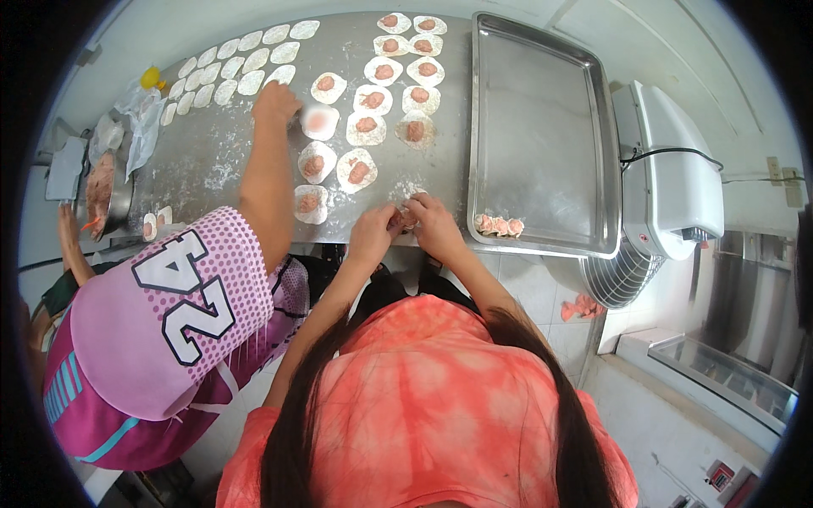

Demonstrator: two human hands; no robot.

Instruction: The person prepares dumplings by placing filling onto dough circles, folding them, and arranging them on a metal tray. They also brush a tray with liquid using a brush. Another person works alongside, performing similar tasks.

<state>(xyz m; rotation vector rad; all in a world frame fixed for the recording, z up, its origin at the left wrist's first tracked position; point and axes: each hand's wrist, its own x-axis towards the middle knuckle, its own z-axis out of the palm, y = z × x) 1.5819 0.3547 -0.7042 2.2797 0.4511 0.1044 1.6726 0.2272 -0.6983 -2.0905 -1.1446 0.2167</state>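
My left hand (373,227) and my right hand (429,218) meet at the near edge of a floured steel table (212,161), both pinching one dumpling (403,219) between the fingers. Just beyond them lie several round wrappers topped with pink meat filling (356,171). Three folded dumplings (499,225) sit in the near corner of a large metal tray (542,127) to my right.
A person in a pink numbered shirt (169,322) stands at my left, reaching a hand (276,103) to a wrapper. Plain wrappers (237,72) line the far left. A bowl of meat (103,190) sits at left. A white appliance (673,169) stands right of the tray.
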